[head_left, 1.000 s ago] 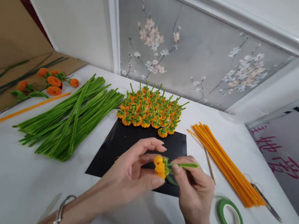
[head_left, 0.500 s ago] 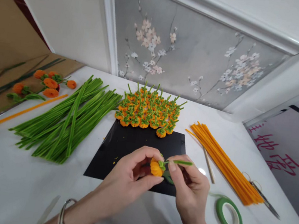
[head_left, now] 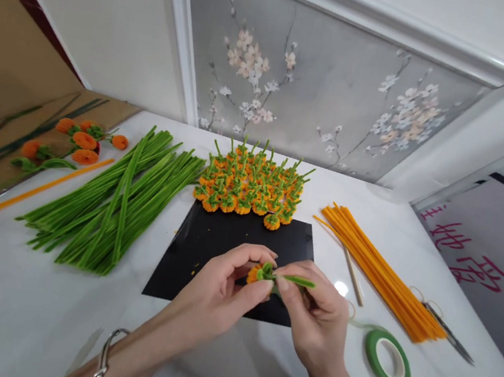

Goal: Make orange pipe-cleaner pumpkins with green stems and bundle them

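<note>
Between the thumb and fingers of my left hand (head_left: 229,287) is a small orange pipe-cleaner flower (head_left: 254,273), turned sideways so that its green base faces right. My right hand (head_left: 317,307) pinches the flower's green stem (head_left: 299,281), whose fuzzy end sticks out past the fingers. Part of the flower head is hidden behind my left fingers. Both hands are above the front of a black mat (head_left: 218,247). Beyond them stand many similar orange flowers (head_left: 246,191), packed together with their green stems pointing up.
Green pipe cleaners (head_left: 110,204) lie in a heap on the left, near several finished orange flowers (head_left: 85,141). To the right are a bundle of orange pipe cleaners (head_left: 382,273), a thin stick (head_left: 353,278), scissors (head_left: 451,335) and a roll of green tape (head_left: 369,353).
The flower has turned within my left fingers, showing more of its green base and less orange. My left thumb has moved up onto it, and the stem end has shifted slightly left and down.
</note>
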Tool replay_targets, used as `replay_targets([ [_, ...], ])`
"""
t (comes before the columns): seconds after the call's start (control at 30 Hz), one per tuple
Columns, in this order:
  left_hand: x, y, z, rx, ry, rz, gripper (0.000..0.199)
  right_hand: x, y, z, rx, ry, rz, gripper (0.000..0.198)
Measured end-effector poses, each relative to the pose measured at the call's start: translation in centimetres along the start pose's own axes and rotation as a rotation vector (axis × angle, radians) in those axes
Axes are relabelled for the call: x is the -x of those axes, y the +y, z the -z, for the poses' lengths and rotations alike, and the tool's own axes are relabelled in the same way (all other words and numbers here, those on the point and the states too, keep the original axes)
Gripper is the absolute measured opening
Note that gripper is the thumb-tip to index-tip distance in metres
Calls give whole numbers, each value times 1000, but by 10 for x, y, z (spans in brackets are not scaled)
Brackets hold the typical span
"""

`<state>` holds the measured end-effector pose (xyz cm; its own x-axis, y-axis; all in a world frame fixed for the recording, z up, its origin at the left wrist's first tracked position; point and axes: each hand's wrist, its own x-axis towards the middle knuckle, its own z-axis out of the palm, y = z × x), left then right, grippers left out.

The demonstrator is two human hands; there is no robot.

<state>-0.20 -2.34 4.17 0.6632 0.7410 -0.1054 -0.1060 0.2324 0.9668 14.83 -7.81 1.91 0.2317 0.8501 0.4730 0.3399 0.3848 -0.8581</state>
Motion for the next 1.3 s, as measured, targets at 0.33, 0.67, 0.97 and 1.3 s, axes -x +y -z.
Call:
replay_targets([
  [0.33,4,8,9,-272,75,-133,13,-1,-2,-1,50,-71,7,16],
  [0.67,0,8,22,-823,30,-350,27,-2,1,-3,185,-162,109,20],
  [0.97,0,4,19,-850,39,-436,29,-3,2,-3,174,-161,83,21],
  [1.3,-1,6,19,-762,-2,-342,25,-4,-1,-1,140,-180,121,23],
])
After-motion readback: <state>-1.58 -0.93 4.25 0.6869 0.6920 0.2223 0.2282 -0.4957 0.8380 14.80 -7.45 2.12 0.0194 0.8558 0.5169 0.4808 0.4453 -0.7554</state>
